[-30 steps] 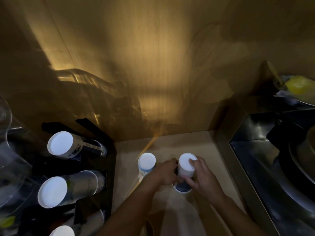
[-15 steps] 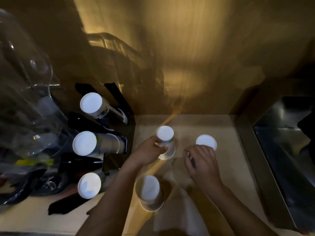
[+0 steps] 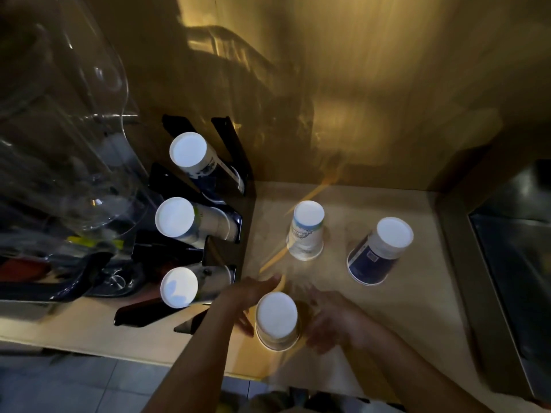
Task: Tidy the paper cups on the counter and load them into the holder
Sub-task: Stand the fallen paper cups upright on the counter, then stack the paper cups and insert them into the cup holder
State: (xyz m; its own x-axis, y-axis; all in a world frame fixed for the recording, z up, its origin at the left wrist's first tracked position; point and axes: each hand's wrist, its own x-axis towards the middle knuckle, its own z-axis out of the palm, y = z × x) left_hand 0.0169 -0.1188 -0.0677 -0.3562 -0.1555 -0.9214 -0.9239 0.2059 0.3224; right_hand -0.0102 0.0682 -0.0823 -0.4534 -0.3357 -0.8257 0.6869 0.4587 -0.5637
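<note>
Three paper cups stand upside down on the beige counter (image 3: 417,308). A pale cup with a blue drawing (image 3: 306,231) is at the back, a dark blue cup (image 3: 376,254) at the right, and a near cup (image 3: 277,320) by the front edge. My left hand (image 3: 253,298) and my right hand (image 3: 329,315) flank the near cup, fingers spread and blurred; I cannot tell if they touch it. The black holder (image 3: 226,138) at the left carries three sideways cup stacks: top (image 3: 188,153), middle (image 3: 176,217), bottom (image 3: 179,287).
A clear plastic container (image 3: 74,138) bulges over the far left. A steel sink (image 3: 512,263) lies along the right. A wooden wall (image 3: 357,84) closes the back. The counter's front edge drops to a tiled floor (image 3: 74,386).
My left hand has let go of the pale back cup and drawn back to the near cup. My right hand has pulled back beside that cup too.
</note>
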